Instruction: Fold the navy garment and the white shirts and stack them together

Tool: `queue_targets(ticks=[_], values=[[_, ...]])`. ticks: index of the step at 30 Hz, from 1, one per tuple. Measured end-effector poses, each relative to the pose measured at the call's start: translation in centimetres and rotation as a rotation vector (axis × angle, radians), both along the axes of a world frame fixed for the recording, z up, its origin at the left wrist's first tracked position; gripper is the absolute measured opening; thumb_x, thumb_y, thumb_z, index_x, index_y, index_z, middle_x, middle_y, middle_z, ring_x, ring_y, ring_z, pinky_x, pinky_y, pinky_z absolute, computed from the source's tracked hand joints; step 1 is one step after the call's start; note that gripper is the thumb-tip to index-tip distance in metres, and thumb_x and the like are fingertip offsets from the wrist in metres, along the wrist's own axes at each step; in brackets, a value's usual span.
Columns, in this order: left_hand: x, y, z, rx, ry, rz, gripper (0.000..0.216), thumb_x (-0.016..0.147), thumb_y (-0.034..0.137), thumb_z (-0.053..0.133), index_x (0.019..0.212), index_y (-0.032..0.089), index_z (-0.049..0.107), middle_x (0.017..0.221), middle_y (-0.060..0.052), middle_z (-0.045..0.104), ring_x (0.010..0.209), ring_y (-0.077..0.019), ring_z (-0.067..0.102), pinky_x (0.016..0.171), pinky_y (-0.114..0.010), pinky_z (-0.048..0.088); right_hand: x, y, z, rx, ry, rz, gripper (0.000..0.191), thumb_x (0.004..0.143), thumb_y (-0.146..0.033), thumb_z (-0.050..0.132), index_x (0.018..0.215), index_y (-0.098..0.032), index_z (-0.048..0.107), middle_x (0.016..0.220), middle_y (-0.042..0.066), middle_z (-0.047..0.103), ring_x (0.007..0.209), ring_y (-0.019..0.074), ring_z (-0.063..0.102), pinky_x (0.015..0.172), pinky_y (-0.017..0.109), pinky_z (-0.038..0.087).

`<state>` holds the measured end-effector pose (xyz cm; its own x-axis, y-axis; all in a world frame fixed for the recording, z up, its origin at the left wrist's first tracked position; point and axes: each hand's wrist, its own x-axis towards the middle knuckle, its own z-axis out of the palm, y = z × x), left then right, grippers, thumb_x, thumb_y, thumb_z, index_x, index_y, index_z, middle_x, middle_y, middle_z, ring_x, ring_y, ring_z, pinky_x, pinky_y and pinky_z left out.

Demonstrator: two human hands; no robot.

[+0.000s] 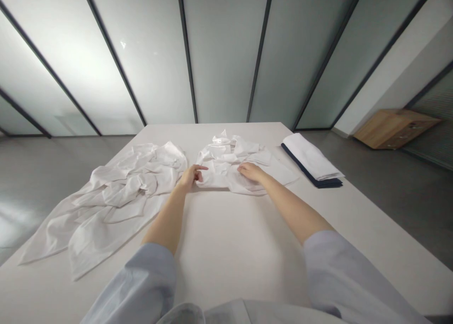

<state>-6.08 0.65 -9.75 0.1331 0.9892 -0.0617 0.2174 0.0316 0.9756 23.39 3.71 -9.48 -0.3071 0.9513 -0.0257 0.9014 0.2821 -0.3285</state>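
A crumpled white garment [231, 161] lies at the middle of the white table [226, 248]. My left hand [192, 175] rests at the garment's left edge with the fingers curled in a pinch on the cloth. My right hand [250, 171] lies on the garment's near right part, fingers bent down onto the fabric and gripping it. Both forearms reach forward from pale blue sleeves.
A loose heap of white garments [113, 196] spreads over the table's left side to its edge. A folded stack, white on dark blue [313, 161], sits at the right. A wooden cabinet [396, 128] stands on the floor far right. Frosted glass panels run behind the table.
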Motion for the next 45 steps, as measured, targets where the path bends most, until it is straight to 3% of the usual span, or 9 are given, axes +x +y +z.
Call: queue_targets(ticks=[4, 9, 14, 19, 25, 31, 34, 39, 45], values=[[-0.3, -0.6, 1.1, -0.081, 0.158, -0.254, 0.036, 0.081, 0.043, 0.046, 0.086, 0.015, 0.069, 0.043, 0.004, 0.042, 0.041, -0.0104, 0.038, 0.046, -0.023, 0.032, 3.9, -1.3, 0.3, 0.041, -0.039, -0.035, 0.026, 0.088, -0.034, 0.053, 0.087, -0.017, 0.072, 0.094, 0.009, 0.072, 0.087, 0.0207, 0.064, 0.076, 0.026, 0.045], [0.1, -1.1, 2.1, -0.179, 0.247, -0.239, 0.045, 0.082, 0.055, 0.049, 0.097, 0.018, 0.07, 0.046, 0.006, 0.036, 0.043, -0.0125, 0.037, 0.046, -0.026, 0.03, 5.7, -5.6, 0.1, -0.1, 0.112, 0.067, 0.034, 0.087, -0.046, 0.05, 0.074, -0.019, 0.067, 0.075, 0.003, 0.069, 0.071, 0.0187, 0.06, 0.063, 0.026, 0.041], [0.3, -1.6, 2.5, -0.209, 0.304, -0.395, 0.051, 0.081, 0.063, 0.048, 0.074, 0.018, 0.071, 0.065, -0.004, 0.06, 0.064, -0.0161, 0.055, 0.056, -0.026, 0.04, 4.7, -10.0, 0.5, -0.189, 0.18, 0.162, 0.04, 0.086, -0.053, 0.048, 0.071, -0.019, 0.064, 0.071, 0.003, 0.065, 0.064, 0.017, 0.055, 0.058, 0.026, 0.037], [0.8, -2.8, 2.3, -0.269, 0.138, -0.187, 0.045, 0.082, 0.057, 0.05, 0.098, 0.019, 0.068, 0.095, -0.007, 0.071, 0.077, -0.0167, 0.063, 0.061, -0.025, 0.045, 3.6, -11.3, 0.6, -0.215, 0.179, 0.201, 0.041, 0.086, -0.052, 0.048, 0.063, -0.02, 0.057, 0.064, 0.001, 0.06, 0.059, 0.0152, 0.051, 0.056, 0.026, 0.033], [0.0, -4.2, 2.4, -0.487, 0.233, -0.549, 0.057, 0.081, 0.065, 0.047, 0.105, 0.017, 0.066, 0.078, -0.01, 0.073, 0.056, -0.017, 0.062, 0.058, -0.028, 0.045, 5.1, -9.1, 0.2, -0.086, 0.272, 0.084, 0.038, 0.091, -0.046, 0.041, 0.072, -0.019, 0.061, 0.069, 0.001, 0.063, 0.066, 0.0163, 0.056, 0.063, 0.026, 0.04], [2.0, -3.5, 0.8, 0.104, 0.773, -0.069, 0.038, 0.086, 0.043, 0.051, 0.111, 0.017, 0.064, 0.115, -0.013, 0.068, 0.102, -0.0255, 0.064, 0.089, -0.036, 0.048, 7.3, -5.3, -1.7, 0.162, -0.001, -0.088, 0.033, 0.088, -0.036, 0.051, 0.112, -0.018, 0.066, 0.128, 0.014, 0.061, 0.118, 0.0259, 0.054, 0.099, 0.036, 0.04], [4.3, -3.6, -0.3, 0.133, 1.025, 0.08, 0.059, 0.088, 0.055, 0.047, 0.131, 0.015, 0.054, 0.146, -0.02, 0.045, 0.138, -0.0364, 0.036, 0.107, -0.051, 0.033, 7.4, -4.7, -2.8, 0.134, -0.138, -0.192, 0.052, 0.092, -0.047, 0.046, 0.135, -0.018, 0.053, 0.148, 0.016, 0.043, 0.137, 0.0309, 0.037, 0.11, 0.046, 0.029], [5.8, -3.9, -1.6, 0.097, 1.167, 0.06, 0.096, 0.08, 0.079, 0.038, 0.148, 0.011, 0.034, 0.156, -0.027, 0.021, 0.145, -0.0447, 0.013, 0.108, -0.068, 0.015, 6.8, -5.4, -3.3, 0.061, -0.214, -0.237, 0.08, 0.087, -0.071, 0.037, 0.148, -0.018, 0.037, 0.157, 0.02, 0.027, 0.143, 0.039, 0.022, 0.112, 0.06, 0.017], [3.6, -2.9, -1.6, 0.154, 1.253, -0.054, 0.098, 0.079, 0.081, 0.035, 0.152, 0.015, 0.027, 0.159, -0.023, 0.015, 0.146, -0.0415, 0.011, 0.111, -0.066, 0.011, 4.9, -7.5, -3.1, 0.024, -0.256, -0.284, 0.088, 0.087, -0.075, 0.034, 0.151, -0.015, 0.029, 0.157, 0.023, 0.022, 0.143, 0.0426, 0.018, 0.11, 0.063, 0.016]])
